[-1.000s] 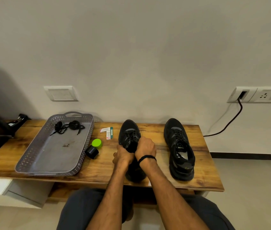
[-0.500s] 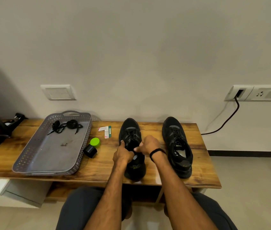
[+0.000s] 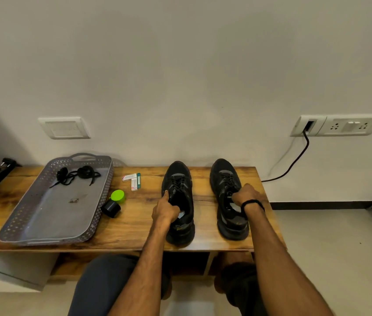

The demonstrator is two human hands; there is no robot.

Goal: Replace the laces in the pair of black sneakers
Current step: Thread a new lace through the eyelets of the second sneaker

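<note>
Two hands at work, left hand (image 3: 165, 209) curled over the collar of the left sneaker (image 3: 178, 181), forefinger straight along its edge, right hand (image 3: 245, 195) gripping the tongue of the right sneaker (image 3: 223, 175), spare laces (image 3: 75, 175) in a tray (image 3: 107, 185) far left of the fingers (image 3: 165, 195).

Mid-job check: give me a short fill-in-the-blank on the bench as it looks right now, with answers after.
1. The loose laces lie in the tray, on the ____ side of the bench.
2. The bottle by the tray has a ____ cap.
3. The left hand holds the left sneaker, the right hand holds the right sneaker, and the wristband is on the ____ wrist.
Missing words: left; green; right.
</note>
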